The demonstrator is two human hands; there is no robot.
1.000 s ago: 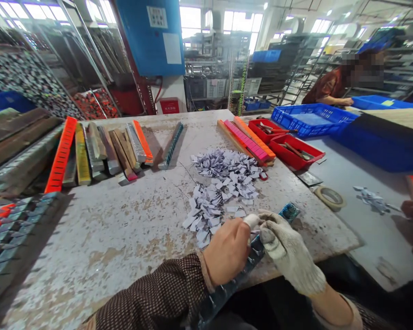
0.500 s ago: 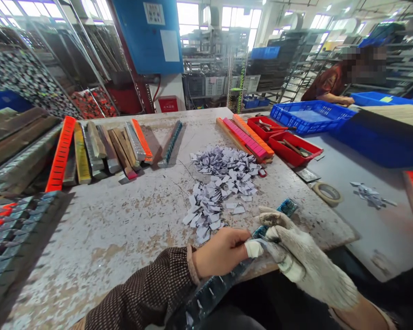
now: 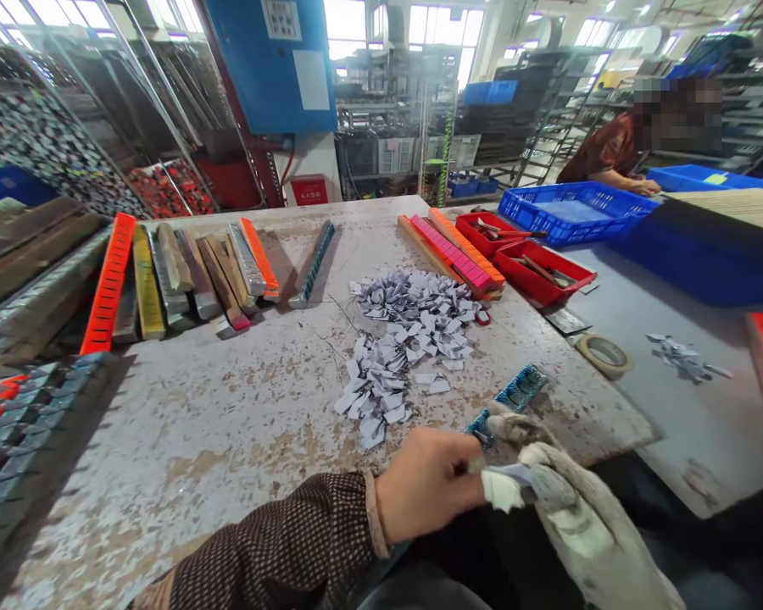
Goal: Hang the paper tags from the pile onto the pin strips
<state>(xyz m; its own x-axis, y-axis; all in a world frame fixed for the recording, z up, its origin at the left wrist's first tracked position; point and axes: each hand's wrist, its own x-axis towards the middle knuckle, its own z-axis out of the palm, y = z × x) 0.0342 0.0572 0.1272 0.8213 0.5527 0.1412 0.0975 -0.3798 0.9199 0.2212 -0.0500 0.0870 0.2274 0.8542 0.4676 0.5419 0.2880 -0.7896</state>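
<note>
My left hand (image 3: 429,485), bare with white tape on the thumb, is closed in a pinch at the lower centre. A small pale piece (image 3: 515,471) shows between its fingertips and my gloved right hand (image 3: 569,500), whose fingers are curled round it. Under both hands runs a dark strip-wrapped bar (image 3: 522,385) with a glittery blue-green end, resting on the table edge; its near part is mostly hidden by my left hand and sleeve. Beyond my hands lies a heap of small white-grey pieces (image 3: 381,373).
Slotted bars, orange (image 3: 109,284) and pink (image 3: 451,252), lie on the worn table (image 3: 229,407). Red trays (image 3: 543,271), a blue crate (image 3: 576,212) and a tape roll (image 3: 603,354) are at the right. A person (image 3: 610,152) works behind the crates.
Both hands have shifted right and slightly down along the bar. More of the bar's glittery end now shows, and the lower part is more covered by my left arm.
</note>
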